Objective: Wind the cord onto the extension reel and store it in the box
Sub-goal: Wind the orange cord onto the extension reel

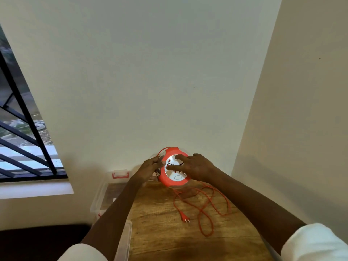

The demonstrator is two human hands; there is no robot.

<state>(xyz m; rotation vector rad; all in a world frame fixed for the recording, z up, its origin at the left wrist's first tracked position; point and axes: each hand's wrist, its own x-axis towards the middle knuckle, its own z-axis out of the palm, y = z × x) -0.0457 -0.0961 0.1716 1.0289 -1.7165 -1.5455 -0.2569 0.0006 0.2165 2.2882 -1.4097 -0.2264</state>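
A round red extension reel [174, 180] with a white socket face is held tilted above the far end of the wooden table [160, 223]. My left hand [150, 169] grips the reel's left rim, where a strand of the cord loops over the top. My right hand [194, 166] lies on the white face with fingers spread over the sockets. The red cord [205, 206] hangs from the reel and lies in loose loops on the table, ending in a red plug [185, 219].
A clear plastic box [99, 200] with red latches stands at the table's left edge, below a window with black bars. Its clear lid [125, 240] lies nearer to me. Walls close in at the far side and the right.
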